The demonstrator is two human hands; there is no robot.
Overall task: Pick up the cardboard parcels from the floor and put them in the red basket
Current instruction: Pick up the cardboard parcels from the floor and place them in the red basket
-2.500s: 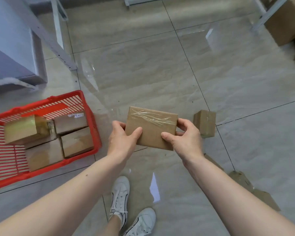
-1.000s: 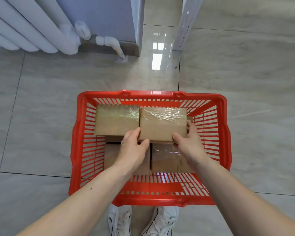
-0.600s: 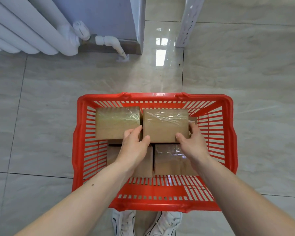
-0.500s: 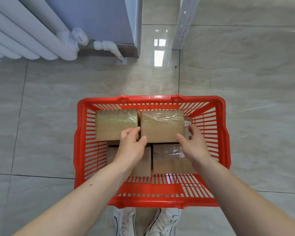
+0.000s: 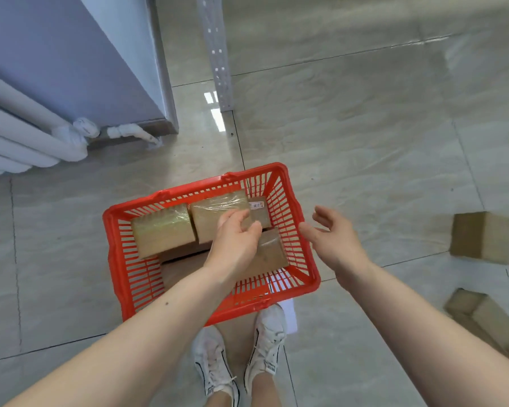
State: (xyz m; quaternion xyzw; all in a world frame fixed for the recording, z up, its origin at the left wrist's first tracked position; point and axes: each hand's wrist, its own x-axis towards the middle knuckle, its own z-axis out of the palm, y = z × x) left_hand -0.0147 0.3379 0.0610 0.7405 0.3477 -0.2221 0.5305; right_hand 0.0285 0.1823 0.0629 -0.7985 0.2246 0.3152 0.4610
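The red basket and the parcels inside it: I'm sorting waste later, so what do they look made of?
The red slotted basket looks like moulded plastic: uniform glossy red with thin ribbed walls. The brown box-shaped parcels in it look like matte cardboard wrapped in clear tape or film, judging by shiny wrinkled highlights on top.

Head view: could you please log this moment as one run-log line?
left hand: open over red basket | right hand: open, empty | parcels on floor: remain
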